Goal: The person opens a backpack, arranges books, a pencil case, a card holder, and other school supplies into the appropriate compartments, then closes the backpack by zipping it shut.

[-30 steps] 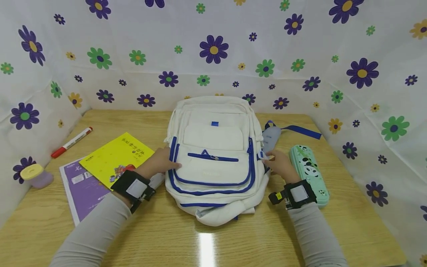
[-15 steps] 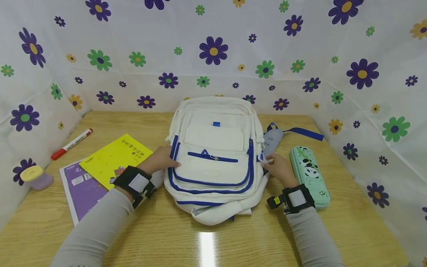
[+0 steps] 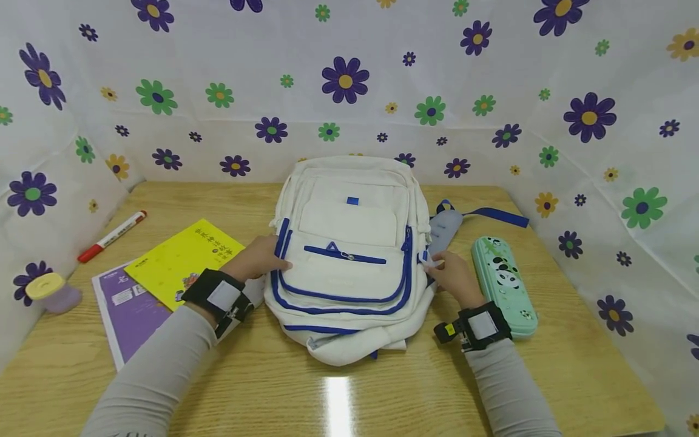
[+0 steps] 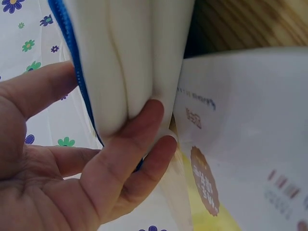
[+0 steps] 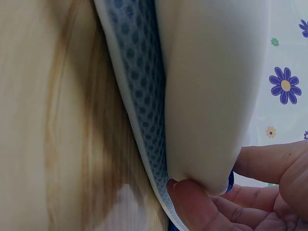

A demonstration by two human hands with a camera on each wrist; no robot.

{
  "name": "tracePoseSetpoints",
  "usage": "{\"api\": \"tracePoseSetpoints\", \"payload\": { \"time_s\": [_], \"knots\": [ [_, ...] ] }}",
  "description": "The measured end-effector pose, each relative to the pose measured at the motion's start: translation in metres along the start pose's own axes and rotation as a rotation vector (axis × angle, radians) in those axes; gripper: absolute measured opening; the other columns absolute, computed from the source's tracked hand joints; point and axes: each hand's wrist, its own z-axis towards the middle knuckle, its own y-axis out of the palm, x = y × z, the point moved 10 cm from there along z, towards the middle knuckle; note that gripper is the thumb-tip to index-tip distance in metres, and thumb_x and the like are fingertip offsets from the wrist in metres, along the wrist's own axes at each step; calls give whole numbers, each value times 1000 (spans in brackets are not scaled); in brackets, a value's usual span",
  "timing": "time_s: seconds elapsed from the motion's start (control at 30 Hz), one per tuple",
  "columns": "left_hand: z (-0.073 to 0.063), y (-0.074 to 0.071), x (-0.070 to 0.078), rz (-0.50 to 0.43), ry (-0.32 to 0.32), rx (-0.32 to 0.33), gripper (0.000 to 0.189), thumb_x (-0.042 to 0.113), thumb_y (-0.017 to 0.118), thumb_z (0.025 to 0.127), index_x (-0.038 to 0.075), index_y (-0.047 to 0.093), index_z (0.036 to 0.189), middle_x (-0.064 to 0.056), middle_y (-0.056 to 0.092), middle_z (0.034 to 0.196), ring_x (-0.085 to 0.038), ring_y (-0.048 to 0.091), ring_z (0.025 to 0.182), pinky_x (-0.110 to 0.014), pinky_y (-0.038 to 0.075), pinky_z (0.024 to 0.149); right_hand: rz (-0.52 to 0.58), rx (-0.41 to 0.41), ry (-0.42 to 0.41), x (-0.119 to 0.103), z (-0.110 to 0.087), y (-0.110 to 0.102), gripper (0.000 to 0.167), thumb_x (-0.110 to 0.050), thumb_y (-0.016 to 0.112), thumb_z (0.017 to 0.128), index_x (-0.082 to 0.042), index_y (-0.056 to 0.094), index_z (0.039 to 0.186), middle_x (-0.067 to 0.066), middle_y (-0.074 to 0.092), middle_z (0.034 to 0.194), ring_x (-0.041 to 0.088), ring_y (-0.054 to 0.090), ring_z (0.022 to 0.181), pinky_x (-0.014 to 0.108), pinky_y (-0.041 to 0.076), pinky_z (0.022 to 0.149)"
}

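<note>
A white backpack (image 3: 349, 226) with blue zips lies front-up in the middle of the table, its top toward the back wall. My left hand (image 3: 255, 260) grips its left edge, thumb on the front panel. In the left wrist view the fingertips (image 4: 150, 115) press into the bag's white side folds. On the other side my right hand (image 3: 457, 280) holds the bag's right edge, beside a small whitish tab. The right wrist view shows its thumb and fingers around the padded side (image 5: 207, 106), above a blue mesh strap (image 5: 139, 86).
Left of the bag lie a yellow book (image 3: 180, 264) over a purple one (image 3: 133, 315), a red-capped marker (image 3: 111, 237) and a yellow-lidded tub (image 3: 53, 292). A green panda pencil case (image 3: 505, 285) is just right of my right hand. A flowered cloth (image 3: 306, 36) stands behind the table.
The backpack has turned slightly, its bottom edging left and its right strap shifting a little right. Both hands keep their hold at its sides.
</note>
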Motion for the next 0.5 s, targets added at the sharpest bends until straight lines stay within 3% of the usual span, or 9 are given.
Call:
{"api": "tracePoseSetpoints", "payload": {
  "time_s": [0.2,0.5],
  "knots": [
    [6,-2,-2,26,7,3,69,15,66,97,-12,34,152,-33,52,146,-39,60,121,-54,42,117,-5,-24,26,1,-1,4,44,-15,59,104,11,50,138,33,60,128,37,68,104,38,63,79],
    [13,-8,0,40,35,12,69,12,66,95,-15,34,150,-37,49,147,-43,58,124,-55,41,118,23,-18,-40,-5,-9,5,40,-12,60,102,16,52,130,33,63,115,31,68,85,37,63,70]
  ]
}}
